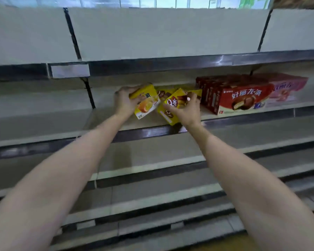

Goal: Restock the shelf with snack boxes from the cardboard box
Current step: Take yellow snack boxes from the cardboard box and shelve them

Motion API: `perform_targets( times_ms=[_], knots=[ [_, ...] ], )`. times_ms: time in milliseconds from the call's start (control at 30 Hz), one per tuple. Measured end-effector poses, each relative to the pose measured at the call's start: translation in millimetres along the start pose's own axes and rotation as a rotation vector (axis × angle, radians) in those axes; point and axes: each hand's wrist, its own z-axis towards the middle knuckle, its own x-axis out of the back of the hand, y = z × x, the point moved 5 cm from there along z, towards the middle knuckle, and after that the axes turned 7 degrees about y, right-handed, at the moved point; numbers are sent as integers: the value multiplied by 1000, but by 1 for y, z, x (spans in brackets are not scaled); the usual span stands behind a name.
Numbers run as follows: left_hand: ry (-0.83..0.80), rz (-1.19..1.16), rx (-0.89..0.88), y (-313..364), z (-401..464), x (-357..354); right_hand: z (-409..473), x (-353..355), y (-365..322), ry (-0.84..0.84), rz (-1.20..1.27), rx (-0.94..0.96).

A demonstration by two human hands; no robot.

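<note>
while each hand grips one, both yellow snack boxes (pixel 146 101) (pixel 172 105) tilt, long axes apparently diagonal, on grey shelf (pixel 105 122); left hand (pixel 124 102) fingers wrapped, right hand (pixel 186 110) pinching.

On the shelf (pixel 147 126), the left hand (pixel 124 101) grips a tilted cake box (pixel 146 102) at the left; just right of it the right hand (pixel 186 111) holds a tilted pie box (pixel 172 105), more small boxes (pixel 164 93) behind. Further right stands a row of large boxes (pixel 232 95), another large box (pixel 286 89) beyond.
</note>
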Motion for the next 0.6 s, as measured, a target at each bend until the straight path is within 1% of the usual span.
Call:
perform_targets(
  times_ms=[67,167,300,400,600],
  knots=[
    [46,62,-12,-3,3,2,4,-8,0,-8,-7,-3],
    [61,253,3,-18,8,-1,8,-25,5,-70,-62,-23],
    [-74,428,13,-37,2,-17,18,-38,16,-136,-156,-141],
    [-112,423,-24,-43,-2,-29,24,-35,21,-147,-125,-158],
    [-72,390,-34,-40,4,-44,27,-26,27,-36,-44,-124]
  ],
)
